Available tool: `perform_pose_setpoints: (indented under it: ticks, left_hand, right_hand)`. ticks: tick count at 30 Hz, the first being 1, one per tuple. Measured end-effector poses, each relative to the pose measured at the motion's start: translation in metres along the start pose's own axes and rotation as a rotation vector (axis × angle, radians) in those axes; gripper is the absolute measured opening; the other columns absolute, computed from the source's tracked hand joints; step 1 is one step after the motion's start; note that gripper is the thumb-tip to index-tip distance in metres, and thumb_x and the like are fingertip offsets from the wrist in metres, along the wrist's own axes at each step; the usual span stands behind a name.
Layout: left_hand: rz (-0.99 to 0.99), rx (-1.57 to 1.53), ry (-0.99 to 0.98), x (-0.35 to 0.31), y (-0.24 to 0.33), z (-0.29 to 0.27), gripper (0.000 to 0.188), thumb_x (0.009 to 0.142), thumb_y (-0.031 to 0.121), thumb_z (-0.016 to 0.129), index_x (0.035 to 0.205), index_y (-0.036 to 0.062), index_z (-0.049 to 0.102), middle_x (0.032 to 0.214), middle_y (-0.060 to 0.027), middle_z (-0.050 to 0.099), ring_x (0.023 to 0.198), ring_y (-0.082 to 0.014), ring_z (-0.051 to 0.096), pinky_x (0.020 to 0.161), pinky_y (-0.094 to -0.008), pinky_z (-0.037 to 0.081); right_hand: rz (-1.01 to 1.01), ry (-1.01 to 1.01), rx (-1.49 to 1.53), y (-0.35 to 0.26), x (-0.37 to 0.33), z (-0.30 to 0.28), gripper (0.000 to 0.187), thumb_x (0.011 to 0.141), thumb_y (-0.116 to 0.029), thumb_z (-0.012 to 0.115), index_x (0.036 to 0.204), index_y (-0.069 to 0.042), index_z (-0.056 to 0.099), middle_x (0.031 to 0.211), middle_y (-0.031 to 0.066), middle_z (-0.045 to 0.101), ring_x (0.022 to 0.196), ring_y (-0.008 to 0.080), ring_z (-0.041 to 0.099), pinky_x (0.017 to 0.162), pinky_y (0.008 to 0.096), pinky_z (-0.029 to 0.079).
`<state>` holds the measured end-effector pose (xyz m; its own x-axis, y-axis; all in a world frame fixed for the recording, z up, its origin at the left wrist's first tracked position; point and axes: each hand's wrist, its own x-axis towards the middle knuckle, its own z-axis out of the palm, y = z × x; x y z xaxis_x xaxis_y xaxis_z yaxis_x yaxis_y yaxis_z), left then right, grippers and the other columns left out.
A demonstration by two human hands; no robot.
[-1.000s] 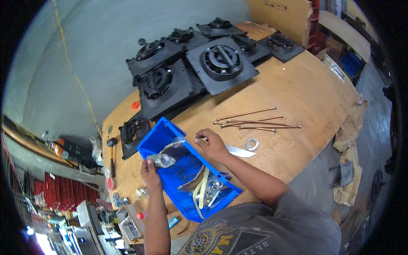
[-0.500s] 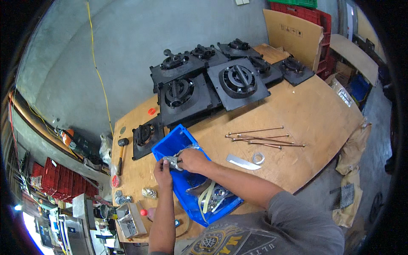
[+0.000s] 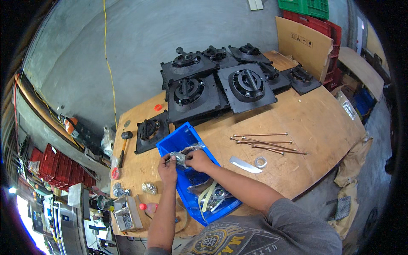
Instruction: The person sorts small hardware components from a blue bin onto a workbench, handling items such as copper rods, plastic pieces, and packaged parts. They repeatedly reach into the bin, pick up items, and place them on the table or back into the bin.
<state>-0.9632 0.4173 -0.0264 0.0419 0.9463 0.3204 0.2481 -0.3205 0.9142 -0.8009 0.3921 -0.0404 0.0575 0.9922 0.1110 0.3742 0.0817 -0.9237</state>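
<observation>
Clear plastic bag pinched between left hand and right hand — long axis left-right, over blue bin

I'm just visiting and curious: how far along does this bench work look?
Looks early. Done: black square plates lie grouped at the table's far side, and long metal rods are laid out. In hand: the left hand and right hand hold a clear plastic bag over the blue bin. Left: the rods lie untouched, apart from the plates.
</observation>
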Motion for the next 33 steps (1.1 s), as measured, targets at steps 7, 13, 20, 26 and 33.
perform_pose_setpoints:
  ticks: [7,13,20,26,33]
  left_hand:
    - [0.019,-0.047,0.048,0.000,-0.005,0.001,0.031,0.092,0.023,0.069,0.107,-0.0024,0.061,0.091,-0.0043,0.065,0.077,-0.0077,0.057,0.070,-0.0224,0.047]
    - [0.029,-0.063,0.148,0.003,-0.011,0.004,0.031,0.096,0.026,0.064,0.110,-0.0015,0.058,0.091,-0.0047,0.064,0.078,-0.0084,0.056,0.072,-0.0242,0.047]
    - [0.040,-0.086,0.125,0.005,-0.017,0.004,0.029,0.098,0.024,0.060,0.112,-0.0010,0.057,0.094,-0.0064,0.064,0.082,-0.0096,0.057,0.074,-0.0251,0.048]
    - [0.073,0.019,0.044,0.001,-0.005,0.004,0.028,0.096,0.024,0.063,0.108,-0.0012,0.060,0.093,-0.0063,0.065,0.080,-0.0092,0.059,0.072,-0.0248,0.049]
    - [0.099,-0.038,0.030,-0.002,-0.010,0.006,0.027,0.093,0.020,0.067,0.108,-0.0015,0.059,0.086,-0.0052,0.066,0.070,-0.0080,0.058,0.065,-0.0222,0.048]
  right_hand:
    - [-0.009,0.061,0.130,0.003,0.003,0.001,0.020,0.072,-0.023,0.073,0.076,-0.003,0.068,0.075,0.0084,0.069,0.070,0.0178,0.062,0.068,0.0328,0.049]
    - [-0.013,0.115,0.077,-0.004,-0.004,-0.011,0.021,0.070,-0.020,0.074,0.077,-0.003,0.065,0.077,0.0135,0.067,0.075,0.0270,0.064,0.070,0.0380,0.050]
    - [-0.304,0.179,-0.102,-0.010,-0.012,-0.008,0.018,0.076,-0.014,0.070,0.087,-0.001,0.066,0.106,0.0203,0.065,0.099,0.0368,0.060,0.087,0.0436,0.047]
    - [-0.255,0.071,-0.129,-0.006,-0.006,-0.008,0.027,0.079,-0.017,0.067,0.100,-0.001,0.070,0.101,0.0219,0.067,0.097,0.0369,0.063,0.088,0.0436,0.049]
    - [-0.088,0.031,-0.171,-0.005,-0.006,-0.008,0.029,0.077,-0.023,0.070,0.099,-0.003,0.073,0.094,0.0217,0.069,0.088,0.0370,0.067,0.081,0.0461,0.052]
